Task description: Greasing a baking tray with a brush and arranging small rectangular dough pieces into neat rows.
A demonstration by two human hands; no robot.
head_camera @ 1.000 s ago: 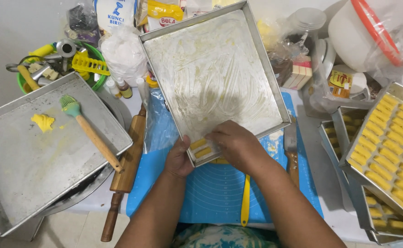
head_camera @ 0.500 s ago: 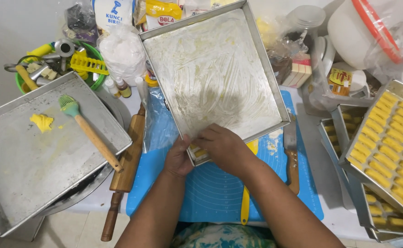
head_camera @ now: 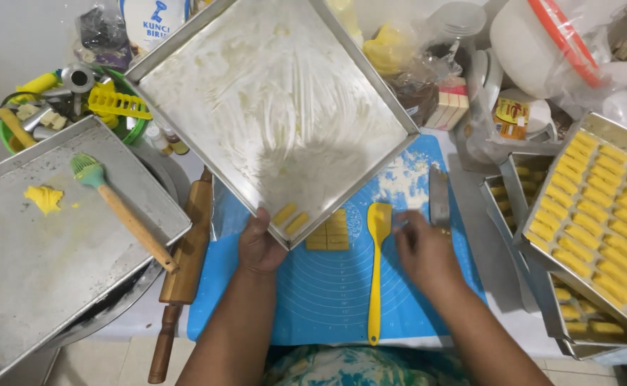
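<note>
We see a greased metal tray [head_camera: 270, 107], smeared, with two dough pieces [head_camera: 290, 218] at its near corner just above our left hand [head_camera: 258, 246], which grips that corner. Right hand [head_camera: 422, 246] open, fingers near a scraper [head_camera: 439, 200]. The tray's long axis runs diagonally away, up-left.

Illumination is bright, even and diffuse, apparently from overhead; colours render true. Shadows are soft and short: one lies under the tilted greased rectangular metal baking tray [head_camera: 270, 114] on the blue silicone mat [head_camera: 327, 286], another beneath the grey flat metal tray [head_camera: 35, 271] at the left. Mild glare shows on the greased tray's film and on the clear plastic wrapping [head_camera: 428, 57] at the top. The right hand [head_camera: 424, 246] is motion-blurred at the fingers; the left hand [head_camera: 260, 246] is sharp. Wide-angle distortion bends lines near the frame edges. Focus is otherwise adequate throughout.
</note>
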